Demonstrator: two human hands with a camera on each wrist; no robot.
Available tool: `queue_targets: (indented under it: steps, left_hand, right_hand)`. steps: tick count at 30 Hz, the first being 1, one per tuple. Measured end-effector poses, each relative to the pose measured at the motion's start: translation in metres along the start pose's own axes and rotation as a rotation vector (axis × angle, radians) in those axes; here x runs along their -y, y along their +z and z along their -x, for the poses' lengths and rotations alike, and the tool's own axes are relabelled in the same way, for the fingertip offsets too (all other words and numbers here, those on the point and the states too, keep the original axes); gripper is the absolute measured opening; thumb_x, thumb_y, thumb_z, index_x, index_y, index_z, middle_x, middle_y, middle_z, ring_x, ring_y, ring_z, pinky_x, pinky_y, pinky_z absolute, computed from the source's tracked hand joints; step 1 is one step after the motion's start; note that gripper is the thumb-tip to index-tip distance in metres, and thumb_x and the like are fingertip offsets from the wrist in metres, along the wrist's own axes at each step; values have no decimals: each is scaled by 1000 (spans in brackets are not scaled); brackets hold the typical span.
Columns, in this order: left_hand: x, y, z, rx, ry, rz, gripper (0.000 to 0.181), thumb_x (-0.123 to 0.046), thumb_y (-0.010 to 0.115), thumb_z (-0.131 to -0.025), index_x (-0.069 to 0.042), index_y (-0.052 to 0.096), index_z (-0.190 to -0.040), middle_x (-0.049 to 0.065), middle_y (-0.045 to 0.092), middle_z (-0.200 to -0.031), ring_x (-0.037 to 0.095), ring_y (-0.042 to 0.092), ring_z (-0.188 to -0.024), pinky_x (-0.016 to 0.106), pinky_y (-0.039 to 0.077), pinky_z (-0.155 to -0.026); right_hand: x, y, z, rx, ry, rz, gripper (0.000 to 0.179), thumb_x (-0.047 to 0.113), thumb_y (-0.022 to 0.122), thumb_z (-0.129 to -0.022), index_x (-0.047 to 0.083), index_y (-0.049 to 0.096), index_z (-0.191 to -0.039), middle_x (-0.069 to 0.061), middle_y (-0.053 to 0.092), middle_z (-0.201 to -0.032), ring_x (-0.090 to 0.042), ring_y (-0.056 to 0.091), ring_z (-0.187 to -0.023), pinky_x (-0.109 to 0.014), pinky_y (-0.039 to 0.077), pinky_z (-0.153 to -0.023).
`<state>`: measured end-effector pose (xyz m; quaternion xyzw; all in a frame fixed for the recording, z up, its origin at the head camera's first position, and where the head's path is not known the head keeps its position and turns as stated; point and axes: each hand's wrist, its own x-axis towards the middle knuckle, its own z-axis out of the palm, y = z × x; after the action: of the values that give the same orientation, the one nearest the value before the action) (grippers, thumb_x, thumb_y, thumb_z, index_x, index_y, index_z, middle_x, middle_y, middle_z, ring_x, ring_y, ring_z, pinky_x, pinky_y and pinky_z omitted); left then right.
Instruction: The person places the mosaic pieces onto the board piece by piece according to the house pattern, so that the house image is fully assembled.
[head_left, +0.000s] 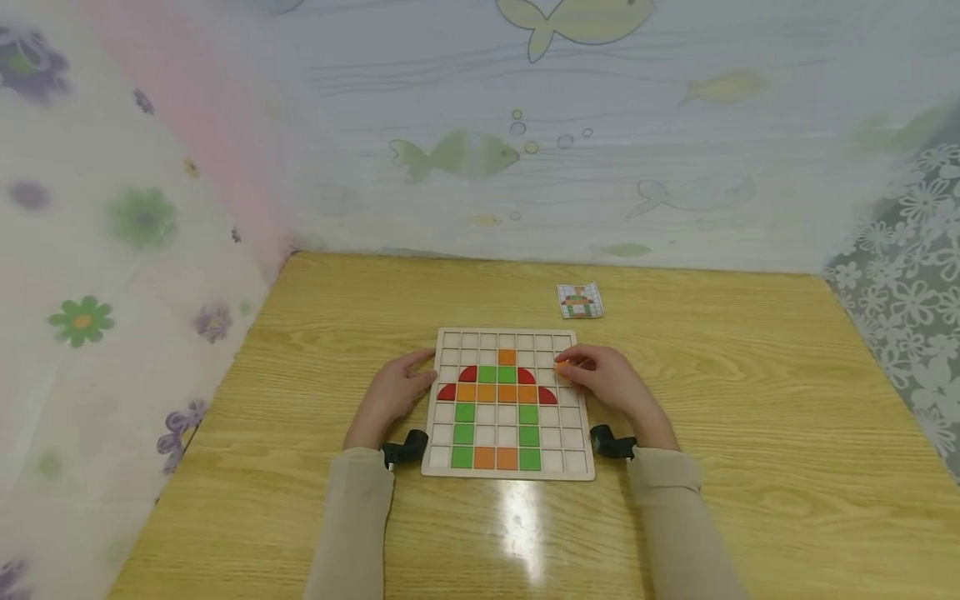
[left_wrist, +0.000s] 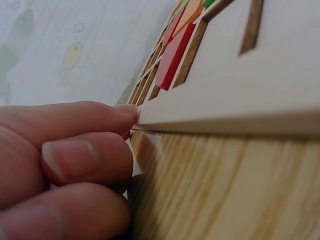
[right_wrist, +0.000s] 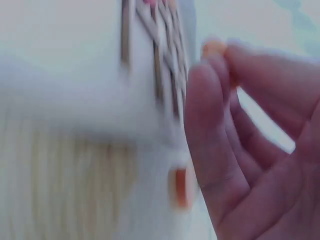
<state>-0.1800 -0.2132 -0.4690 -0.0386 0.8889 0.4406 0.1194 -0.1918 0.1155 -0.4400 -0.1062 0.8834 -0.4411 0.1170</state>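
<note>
A wooden grid board (head_left: 442,417) lies on the table, bearing green, orange and red tiles in a mushroom-like figure. My left hand (head_left: 393,387) rests at the board's left edge; in the left wrist view a fingertip of the left hand (left_wrist: 75,155) touches the rim, the lower fingers bent. Between thumb and fingers, my right hand (head_left: 609,382) pinches a small orange tile (right_wrist: 214,47) over the board's upper right edge. Most of that tile is covered by the right hand (right_wrist: 265,135). A topmost orange tile (head_left: 507,357) sits above two green tiles (head_left: 497,374).
Behind the board lies a small printed pattern card (head_left: 580,301) with a similar figure. A blurred orange piece (right_wrist: 182,187) shows beside the board in the right wrist view. Wood-grain table (head_left: 750,400) surrounds the board; patterned curtains (head_left: 450,200) stand behind and at both sides.
</note>
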Motion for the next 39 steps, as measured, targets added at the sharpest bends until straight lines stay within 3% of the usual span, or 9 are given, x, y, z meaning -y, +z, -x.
queue_targets:
  steps: [7,14,20,23,27,34,39]
  left_hand:
    - [0,0,1,-1,4,8,43,-34,55,-87,-30,47,-129,3,57,-63,13,46,-49,28,39,-52]
    - [1,-1,2,0,-11,28,42,-35,55,-87,-30,48,-128,1,58,-66,13,46,-49,28,39,-52]
    - [0,-1,3,0,-7,80,41,-33,56,-87,-30,49,-127,1,53,-58,12,41,-40,27,36,-42]
    - [1,1,2,0,-9,82,40,-33,56,-87,-31,49,-127,1,58,-63,12,43,-43,28,39,-46]
    - [2,5,1,-3,1,58,40,-33,56,-87,-31,49,-127,2,60,-65,12,45,-46,29,40,-51]
    - [1,4,1,-10,1,56,42,-32,56,-88,-29,48,-128,-1,63,-71,11,46,-48,28,38,-49]
    - [2,3,1,-8,-14,72,41,-33,56,-87,-30,49,-128,-1,57,-61,11,43,-44,26,37,-45]
  right_hand:
    - [21,14,-17,-6,13,-98,23,18,54,-90,11,61,-111,-6,62,-95,-20,61,-77,-34,48,-73]
    - [40,32,-44,-18,-76,137,23,19,55,-90,15,64,-110,-1,61,-102,-16,57,-83,-33,45,-74]
    - [48,41,-64,-47,-97,234,19,17,55,-89,16,66,-104,-2,62,-104,-20,54,-89,-36,44,-79]
    - [48,43,-72,-42,-83,283,19,15,55,-87,16,68,-102,-2,62,-103,-20,54,-89,-35,44,-79]
    - [45,42,-77,-19,-73,319,18,13,55,-87,15,69,-99,-3,63,-101,-20,54,-89,-35,43,-79]
    - [48,41,-79,-17,-84,341,14,13,57,-87,13,69,-94,-2,63,-93,-18,54,-82,-33,44,-74]
    - [49,42,-79,-13,-90,341,13,13,57,-87,11,67,-95,-3,62,-91,-18,53,-79,-33,44,-72]
